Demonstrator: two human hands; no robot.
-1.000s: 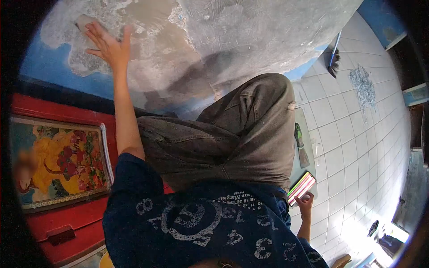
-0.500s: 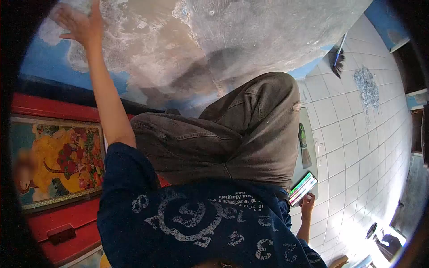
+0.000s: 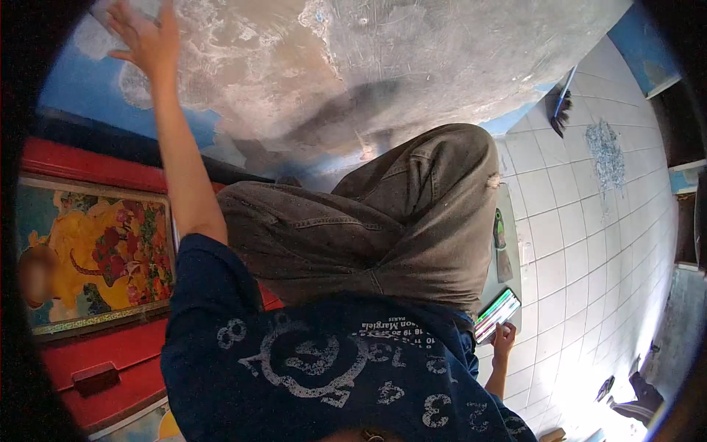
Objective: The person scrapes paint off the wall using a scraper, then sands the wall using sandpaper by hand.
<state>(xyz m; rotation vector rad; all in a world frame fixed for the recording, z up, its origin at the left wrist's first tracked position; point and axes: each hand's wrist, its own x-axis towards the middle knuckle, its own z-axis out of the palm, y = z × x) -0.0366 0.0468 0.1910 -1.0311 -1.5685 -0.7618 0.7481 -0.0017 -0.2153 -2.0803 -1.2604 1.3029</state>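
My left hand (image 3: 149, 43) is raised against the patchy wall (image 3: 272, 66), its fingers spread and nothing in it. Down on the right, my right hand (image 3: 504, 340) is at the lower edge of a phone (image 3: 498, 314) with a lit screen. Its fingers are bent and slightly apart, with the tips over the screen. The phone lies on a grey-green bench top (image 3: 512, 221) beside my thigh. Just above the phone on that top is a scraper (image 3: 502, 254) with a green and black handle.
On my left stands a red chest (image 3: 132, 368) with a framed picture (image 3: 103, 254) on it. Dust or paint flakes (image 3: 606, 153) lie on the white tiled floor (image 3: 567, 258), near a broom (image 3: 562, 110). A bright doorway is at lower right.
My right hand's fingertips have moved from the phone's edge onto its screen, and the screen looks different. My left hand stays raised at the wall; the view has shifted slightly.
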